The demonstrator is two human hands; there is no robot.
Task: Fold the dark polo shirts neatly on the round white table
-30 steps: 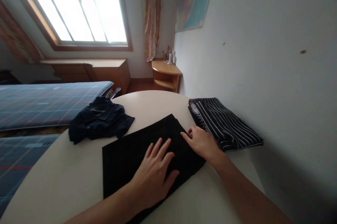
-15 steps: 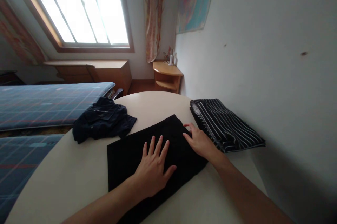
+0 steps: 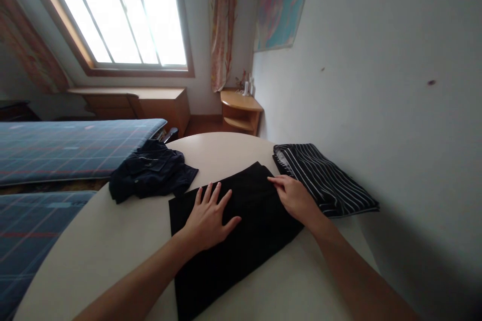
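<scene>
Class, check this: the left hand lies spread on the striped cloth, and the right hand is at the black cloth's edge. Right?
No: the head view shows the left hand spread on the black cloth, not the striped cloth. The rest stands.

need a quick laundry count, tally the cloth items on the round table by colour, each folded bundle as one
Plain black cloth: 1
Dark navy garment: 1
Black cloth with white stripes: 1
Total: 3
</scene>
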